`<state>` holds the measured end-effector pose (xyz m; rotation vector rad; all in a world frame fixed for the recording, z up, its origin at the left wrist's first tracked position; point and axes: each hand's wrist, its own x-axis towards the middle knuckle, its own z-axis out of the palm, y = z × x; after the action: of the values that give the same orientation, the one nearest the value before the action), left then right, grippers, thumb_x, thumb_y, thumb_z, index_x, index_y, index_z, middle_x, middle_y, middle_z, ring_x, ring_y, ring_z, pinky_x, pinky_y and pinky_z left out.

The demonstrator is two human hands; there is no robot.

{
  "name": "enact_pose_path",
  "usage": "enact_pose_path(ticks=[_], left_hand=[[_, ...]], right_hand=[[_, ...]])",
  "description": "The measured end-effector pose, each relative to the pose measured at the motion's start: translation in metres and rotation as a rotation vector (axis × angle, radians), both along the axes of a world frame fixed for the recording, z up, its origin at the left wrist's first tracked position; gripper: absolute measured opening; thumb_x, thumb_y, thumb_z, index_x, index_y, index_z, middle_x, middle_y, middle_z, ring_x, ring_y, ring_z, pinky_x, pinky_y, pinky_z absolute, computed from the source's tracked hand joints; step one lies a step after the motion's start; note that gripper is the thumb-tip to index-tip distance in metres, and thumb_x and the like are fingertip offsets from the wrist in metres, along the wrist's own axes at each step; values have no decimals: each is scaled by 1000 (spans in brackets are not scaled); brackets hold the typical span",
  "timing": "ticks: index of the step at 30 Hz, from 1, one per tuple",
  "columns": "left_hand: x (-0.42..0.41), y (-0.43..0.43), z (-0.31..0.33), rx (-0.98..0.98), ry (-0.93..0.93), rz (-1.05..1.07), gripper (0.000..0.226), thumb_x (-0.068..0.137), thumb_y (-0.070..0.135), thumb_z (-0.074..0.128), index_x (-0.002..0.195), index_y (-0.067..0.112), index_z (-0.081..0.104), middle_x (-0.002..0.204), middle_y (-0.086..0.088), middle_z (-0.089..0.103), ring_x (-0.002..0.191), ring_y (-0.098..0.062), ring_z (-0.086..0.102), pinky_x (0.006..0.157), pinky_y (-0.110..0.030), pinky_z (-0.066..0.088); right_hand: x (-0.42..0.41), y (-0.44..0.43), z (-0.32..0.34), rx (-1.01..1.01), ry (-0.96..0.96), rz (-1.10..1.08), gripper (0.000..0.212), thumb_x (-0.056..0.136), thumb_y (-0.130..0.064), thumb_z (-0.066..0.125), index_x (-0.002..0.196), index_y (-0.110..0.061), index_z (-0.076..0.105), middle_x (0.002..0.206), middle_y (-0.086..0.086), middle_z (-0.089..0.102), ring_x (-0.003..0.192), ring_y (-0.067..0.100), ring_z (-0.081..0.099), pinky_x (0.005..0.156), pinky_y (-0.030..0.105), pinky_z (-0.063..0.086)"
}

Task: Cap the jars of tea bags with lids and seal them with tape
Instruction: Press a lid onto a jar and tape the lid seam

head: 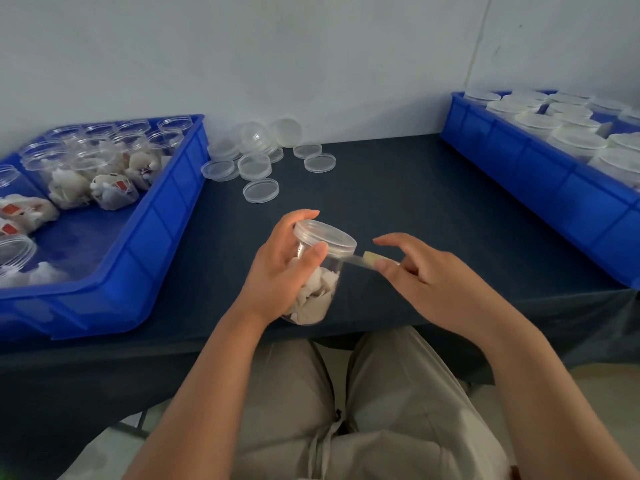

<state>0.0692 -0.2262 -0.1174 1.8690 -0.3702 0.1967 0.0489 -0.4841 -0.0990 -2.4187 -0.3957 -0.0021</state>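
Gripping the tilted jar [311,299] with the left hand [280,271] presents the edge of its lid [325,233] to the right hand [426,282], which pinches tape [372,259] stretched from that edge, apparently for sealing.

I see left bin [166,216] and right bin [519,161], both plain blue. Table cover [398,195] dark navy, unpatterned. Near jar [334,269] and lid [325,233] clear, tea bags [311,301] inside white. Tape [374,260] beige. Red tags [120,185] on left bin's bags. Trousers [398,410] beige. Wall [311,46] pale grey.
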Motion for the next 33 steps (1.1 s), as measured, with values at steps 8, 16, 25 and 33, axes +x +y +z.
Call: enact_pose_path(ticks=[8, 16, 25, 33], left_hand=[[8, 11, -10, -115, 129, -152, 53, 100, 63, 54, 150, 44, 51, 143, 7, 59, 134, -22, 60, 106, -39, 54], [12, 8, -13, -169, 276, -150, 38, 99, 66, 49, 113, 44, 78, 102, 6, 78, 92, -6, 73, 81, -22, 57], [-17, -3, -3, 103, -86, 294, 47, 100, 64, 47, 138, 42, 63, 114, 23, 74, 105, 4, 71, 86, -24, 61], [-39, -37, -2, 253, -108, 500, 69, 81, 93, 41, 135, 50, 43, 110, 34, 60, 100, 16, 59, 78, -21, 49]], right_hand=[[5, 10, -13, -27, -68, -50, 57, 91, -91, 24, 142, -67, 35, 82, -20, 66, 77, 0, 65, 63, 25, 51], [-7, 23, -7, -49, -136, -71, 56, 102, -73, 28, 151, -53, 47, 81, -43, 59, 76, -14, 58, 60, 13, 35], [-18, 36, -7, -112, -213, -174, 59, 103, -71, 28, 151, -46, 53, 107, -21, 74, 91, 4, 68, 70, 24, 56], [-33, 53, -3, -145, -274, -196, 57, 104, -67, 27, 149, -43, 52, 82, -19, 61, 72, 3, 59, 57, 20, 37]])
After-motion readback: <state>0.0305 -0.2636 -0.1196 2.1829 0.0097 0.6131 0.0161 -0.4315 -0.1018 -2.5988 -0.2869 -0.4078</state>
